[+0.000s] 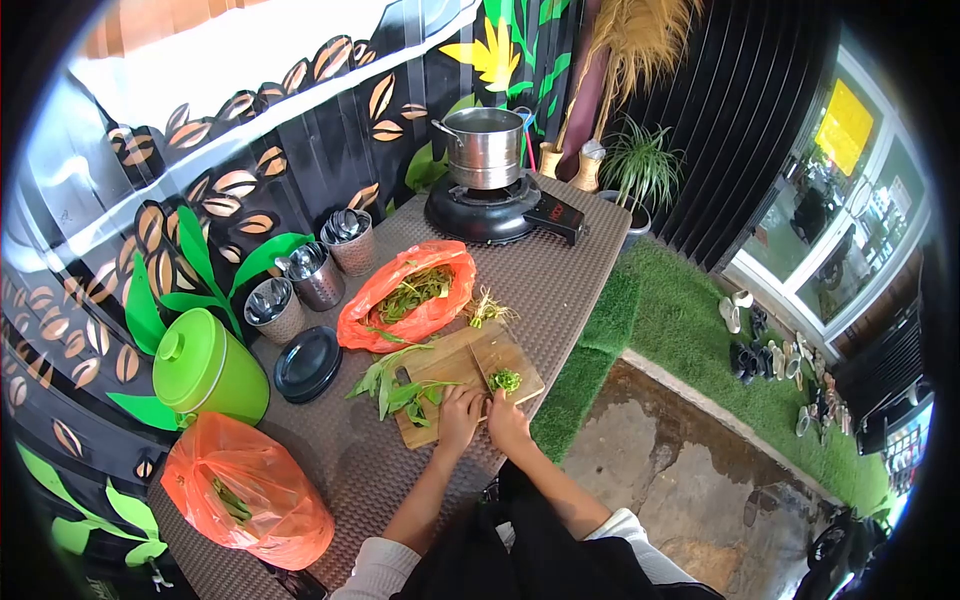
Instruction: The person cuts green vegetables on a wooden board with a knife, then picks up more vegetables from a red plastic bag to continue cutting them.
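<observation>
A wooden cutting board (455,358) lies on the table in front of me. My left hand (460,418) is closed on the stems of leafy greens (412,398), whose leaves spread over the board's left side and past its edge. My right hand (508,424) is wrapped round the handle of a knife (481,366), its blade pointing away from me across the board. Just right of the blade sits a small pile of chopped greens (504,380). Root ends (488,309) lie beyond the board's far edge. An open orange plastic bag (455,262) full of greens stands behind the board.
A steel pot (486,150) sits on a black portable stove (470,220) at the far end. Along the wall stand metal cups of cutlery (313,278), dark plates (307,365) and a green lidded container (225,375). Another orange bag (265,500) is near left. The table edge (590,300) runs on my right.
</observation>
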The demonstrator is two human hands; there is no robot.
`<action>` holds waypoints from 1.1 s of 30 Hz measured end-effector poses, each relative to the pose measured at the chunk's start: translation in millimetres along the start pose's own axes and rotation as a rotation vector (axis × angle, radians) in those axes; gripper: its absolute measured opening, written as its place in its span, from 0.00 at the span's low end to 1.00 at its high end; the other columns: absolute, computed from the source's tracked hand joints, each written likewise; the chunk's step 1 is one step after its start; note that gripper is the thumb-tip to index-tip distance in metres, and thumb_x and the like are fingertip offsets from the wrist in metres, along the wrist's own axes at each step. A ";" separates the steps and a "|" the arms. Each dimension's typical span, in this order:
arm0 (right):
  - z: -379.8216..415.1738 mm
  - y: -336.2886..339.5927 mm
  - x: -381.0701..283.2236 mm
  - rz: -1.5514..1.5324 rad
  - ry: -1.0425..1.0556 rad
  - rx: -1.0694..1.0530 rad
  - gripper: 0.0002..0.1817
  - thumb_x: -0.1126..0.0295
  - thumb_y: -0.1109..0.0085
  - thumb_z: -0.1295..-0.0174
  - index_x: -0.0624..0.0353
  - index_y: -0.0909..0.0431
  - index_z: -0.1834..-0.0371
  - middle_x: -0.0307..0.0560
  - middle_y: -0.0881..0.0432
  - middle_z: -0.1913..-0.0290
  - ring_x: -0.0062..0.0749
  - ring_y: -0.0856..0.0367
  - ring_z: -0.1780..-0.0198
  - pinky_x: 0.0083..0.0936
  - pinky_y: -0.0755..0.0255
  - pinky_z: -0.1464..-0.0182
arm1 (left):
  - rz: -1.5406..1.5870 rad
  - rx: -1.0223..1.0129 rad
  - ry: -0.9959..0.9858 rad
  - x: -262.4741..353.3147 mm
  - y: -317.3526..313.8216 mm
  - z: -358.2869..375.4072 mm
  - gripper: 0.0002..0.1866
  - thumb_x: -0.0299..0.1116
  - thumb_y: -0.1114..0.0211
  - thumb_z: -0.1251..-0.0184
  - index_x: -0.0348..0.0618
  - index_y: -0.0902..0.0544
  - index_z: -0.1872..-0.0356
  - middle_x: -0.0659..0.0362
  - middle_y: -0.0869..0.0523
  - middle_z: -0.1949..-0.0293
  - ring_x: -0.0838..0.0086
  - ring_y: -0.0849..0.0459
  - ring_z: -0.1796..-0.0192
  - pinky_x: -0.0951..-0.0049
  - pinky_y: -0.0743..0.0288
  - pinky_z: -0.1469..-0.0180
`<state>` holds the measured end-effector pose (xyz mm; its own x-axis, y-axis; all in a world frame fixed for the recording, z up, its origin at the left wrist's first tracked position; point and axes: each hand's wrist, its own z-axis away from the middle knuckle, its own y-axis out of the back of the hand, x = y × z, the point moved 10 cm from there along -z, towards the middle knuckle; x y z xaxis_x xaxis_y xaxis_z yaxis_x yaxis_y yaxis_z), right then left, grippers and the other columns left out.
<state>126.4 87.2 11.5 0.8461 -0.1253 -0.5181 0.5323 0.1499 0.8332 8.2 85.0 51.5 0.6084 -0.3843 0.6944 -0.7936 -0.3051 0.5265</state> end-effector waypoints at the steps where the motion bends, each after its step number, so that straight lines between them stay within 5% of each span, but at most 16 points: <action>1: -7.9 -2.3 -1.0 0.004 0.028 -0.023 0.17 0.58 0.59 0.31 0.63 0.37 0.56 0.67 0.20 0.67 0.63 0.20 0.62 0.51 0.26 0.60 | 0.001 -0.004 0.001 0.2 -0.6 0.8 0.07 0.27 0.40 0.42 0.37 0.17 0.66 0.53 0.19 0.65 0.57 0.25 0.58 0.63 0.30 0.52; 28: 10.6 -1.4 -10.9 -0.026 0.001 -0.040 0.17 0.58 0.59 0.31 0.65 0.37 0.55 0.69 0.21 0.66 0.65 0.21 0.60 0.52 0.27 0.59 | 0.127 0.023 0.144 -14.4 2.9 2.1 0.08 0.28 0.40 0.41 0.40 0.23 0.61 0.51 0.18 0.66 0.56 0.24 0.59 0.61 0.30 0.56; 33: -3.5 -5.2 -9.4 -0.067 0.047 -0.049 0.17 0.59 0.58 0.32 0.64 0.38 0.54 0.71 0.21 0.65 0.66 0.21 0.59 0.53 0.27 0.57 | -0.073 -0.061 0.038 -3.2 -2.3 6.2 0.09 0.30 0.41 0.40 0.42 0.24 0.59 0.52 0.19 0.66 0.57 0.24 0.58 0.61 0.30 0.57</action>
<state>115.7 91.0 11.4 0.8082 -0.0910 -0.5818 0.5875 0.1909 0.7864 8.1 81.5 45.0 0.6651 -0.3291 0.6704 -0.7467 -0.2768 0.6049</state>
